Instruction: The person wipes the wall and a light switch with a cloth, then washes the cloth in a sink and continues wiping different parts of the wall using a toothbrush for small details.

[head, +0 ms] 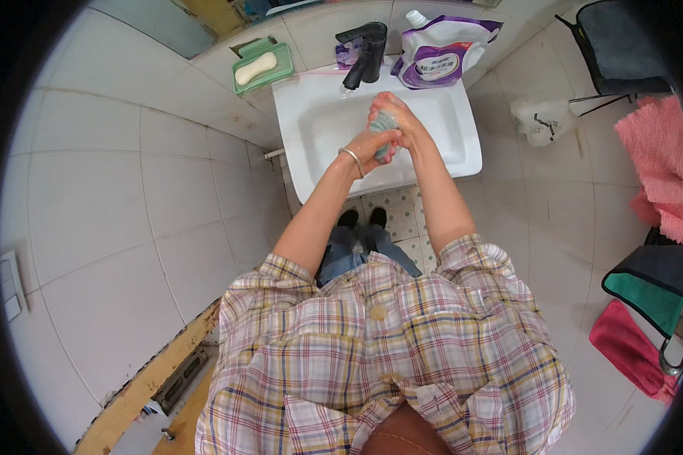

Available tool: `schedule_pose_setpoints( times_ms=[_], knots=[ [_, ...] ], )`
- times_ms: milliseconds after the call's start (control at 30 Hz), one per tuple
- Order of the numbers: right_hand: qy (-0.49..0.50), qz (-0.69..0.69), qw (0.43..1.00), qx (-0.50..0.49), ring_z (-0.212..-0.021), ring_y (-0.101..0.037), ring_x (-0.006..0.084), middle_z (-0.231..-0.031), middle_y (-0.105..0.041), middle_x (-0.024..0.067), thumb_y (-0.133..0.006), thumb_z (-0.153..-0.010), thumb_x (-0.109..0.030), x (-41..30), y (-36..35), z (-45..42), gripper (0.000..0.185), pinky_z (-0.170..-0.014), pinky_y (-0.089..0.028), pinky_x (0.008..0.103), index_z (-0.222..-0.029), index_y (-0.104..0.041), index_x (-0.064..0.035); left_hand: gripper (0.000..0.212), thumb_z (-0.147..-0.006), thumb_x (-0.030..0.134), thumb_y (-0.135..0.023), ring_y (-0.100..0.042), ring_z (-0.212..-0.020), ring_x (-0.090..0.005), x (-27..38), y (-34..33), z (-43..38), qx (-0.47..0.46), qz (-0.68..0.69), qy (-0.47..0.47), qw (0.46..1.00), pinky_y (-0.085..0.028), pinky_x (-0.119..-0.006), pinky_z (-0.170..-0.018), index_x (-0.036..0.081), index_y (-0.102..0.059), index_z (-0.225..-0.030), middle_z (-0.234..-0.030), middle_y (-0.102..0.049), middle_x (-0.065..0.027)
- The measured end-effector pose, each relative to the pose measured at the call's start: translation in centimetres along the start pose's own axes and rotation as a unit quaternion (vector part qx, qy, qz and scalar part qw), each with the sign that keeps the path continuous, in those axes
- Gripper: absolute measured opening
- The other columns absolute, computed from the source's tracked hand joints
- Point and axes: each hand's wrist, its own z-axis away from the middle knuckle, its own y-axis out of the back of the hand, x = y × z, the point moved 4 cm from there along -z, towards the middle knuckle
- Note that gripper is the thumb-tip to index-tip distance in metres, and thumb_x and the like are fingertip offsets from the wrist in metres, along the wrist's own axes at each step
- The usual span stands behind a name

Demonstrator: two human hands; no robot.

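Over the white washbasin [320,126], both hands grip a wet, grey-green cloth [382,121], bunched up between them. My left hand [370,147], with a bangle at its wrist, holds the lower left side, its thumb across the cloth. My right hand [399,112] wraps the upper right side; some of its fingers are hidden. Both hands look wet. Just above them stands a black faucet [366,56], its spout over the basin. Whether water runs from it cannot be told.
A bar of soap [255,68] lies in a green soap dish [286,63] left of the faucet. A white and purple refill pouch [437,57] stands on the basin's right rear corner. Pink cloths [657,153] and a clear plastic bag [540,122] hang at the right wall.
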Motion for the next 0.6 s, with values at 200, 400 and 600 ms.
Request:
schedule_pose_setpoints(
  times_ms=[200, 400, 600],
  knots=[
    [0.075, 0.517, 0.84, 0.147, -0.077, -0.062, 0.0294, -0.083, -0.062, 0.0172, -0.057, -0.078, -0.012, -0.7, -0.7, -0.7, 0.026, -0.066, -0.049, 0.0399, -0.101, -0.046, -0.0083, 0.028, -0.077, 0.022, -0.062, -0.059, -0.07, -0.0224, -0.4, 1.3, -1.8, 0.181, -0.387, -0.047, 0.903, -0.048, -0.033, -0.062, 0.003, -0.056, -0.096, -0.081, -0.061, -0.0115],
    [0.028, 0.704, 0.681, 0.199, -0.09, -0.06, 0.0397, -0.094, -0.061, 0.0258, -0.046, -0.079, -0.008, 1.4, -2.0, -0.9, 0.033, -0.081, -0.047, 0.0443, -0.111, -0.045, -0.0009, 0.038, -0.078, 0.031, -0.059, -0.059, -0.094, -0.0352, -3.6, 3.3, -4.9, 0.242, -0.568, -0.105, 0.78, -0.047, -0.04, -0.078, 0.007, -0.057, -0.108, -0.1, -0.062, -0.0201],
    [0.037, 0.716, 0.672, 0.188, -0.091, -0.06, 0.0397, -0.094, -0.061, 0.0263, -0.042, -0.081, -0.007, 3.3, -7.0, -1.3, 0.035, -0.082, -0.048, 0.0433, -0.115, -0.043, 0.004, 0.037, -0.079, 0.031, -0.059, -0.059, -0.096, -0.0342, -7.7, 12.9, -6.4, 0.308, -0.299, -0.136, 0.893, -0.047, -0.039, -0.079, 0.006, -0.059, -0.106, -0.101, -0.062, -0.0192]
  ],
)
